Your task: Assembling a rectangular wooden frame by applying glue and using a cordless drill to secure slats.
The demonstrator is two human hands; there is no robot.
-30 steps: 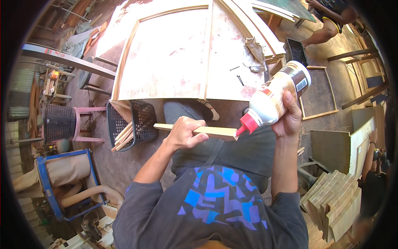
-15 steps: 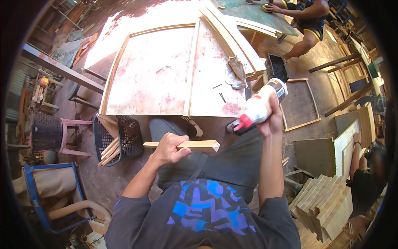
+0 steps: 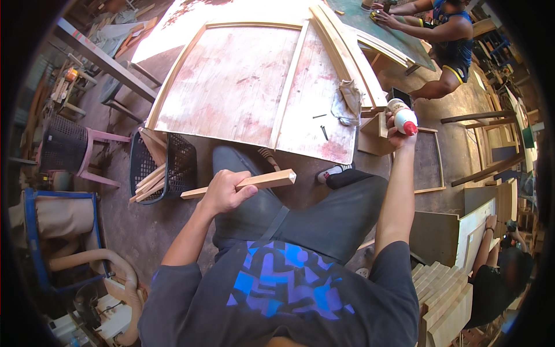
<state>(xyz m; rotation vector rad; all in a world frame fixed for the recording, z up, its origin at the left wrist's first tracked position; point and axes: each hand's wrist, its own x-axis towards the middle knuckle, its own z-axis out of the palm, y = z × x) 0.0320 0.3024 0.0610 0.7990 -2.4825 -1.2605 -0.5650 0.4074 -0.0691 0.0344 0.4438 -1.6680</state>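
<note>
My left hand [image 3: 227, 192] is closed round a light wooden strip [image 3: 267, 180], held above my lap. The strip's right end carries a white dab that looks like glue. Out to the right, my right hand [image 3: 399, 136] grips a white glue bottle [image 3: 403, 115] with a red cap, its tip angled toward me. In front of me stands a worktable [image 3: 231, 87] with a stained pale top and wooden strips along its edges. Two dark screws [image 3: 324, 133] and a crumpled cloth [image 3: 348, 101] lie at its right side.
A black plastic basket [image 3: 182, 165] with wood offcuts stands at the left, beside a pink stool [image 3: 98, 159]. Stacked wooden pieces [image 3: 445, 303] are at my lower right. One person [image 3: 454, 34] works at a green table far right; another [image 3: 503, 266] is at the right.
My right hand has drawn the glue bottle away from the strip, up and to the right. The strip has tilted and moved slightly left. My view has shifted.
</note>
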